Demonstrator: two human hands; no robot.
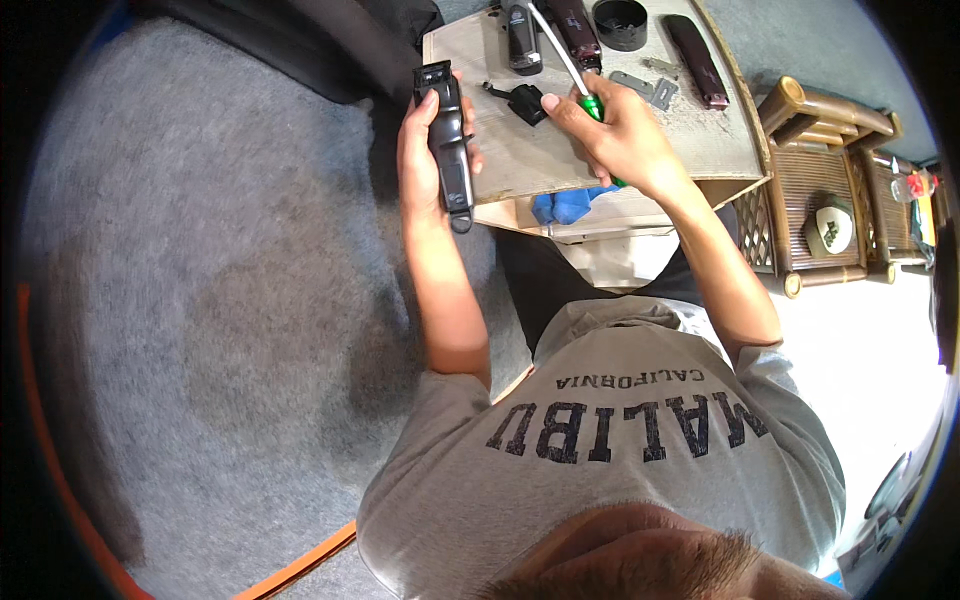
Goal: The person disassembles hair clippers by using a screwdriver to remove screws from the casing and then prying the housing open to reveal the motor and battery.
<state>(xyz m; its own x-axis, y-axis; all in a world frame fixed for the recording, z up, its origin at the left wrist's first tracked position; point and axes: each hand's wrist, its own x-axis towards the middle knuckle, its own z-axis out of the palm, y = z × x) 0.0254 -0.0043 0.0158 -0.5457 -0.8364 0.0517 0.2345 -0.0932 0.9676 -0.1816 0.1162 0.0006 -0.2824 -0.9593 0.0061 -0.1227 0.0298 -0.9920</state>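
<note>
**Clipper in the left hand, screwdriver in the right**

You hold the black hair clipper (450,150) at the left edge of the bench (510,165), blade end away from you. Your left hand (415,150) has its grip closed around the body, thumb in front; your right hand (638,140) has its grip wrapped around the green-handled screwdriver (592,106). If the left grip slackens, the clipper could drop onto the carpet (250,250). A careless right-hand sweep could scatter the flat metal plates (663,94) or the small black part (526,104).
</note>
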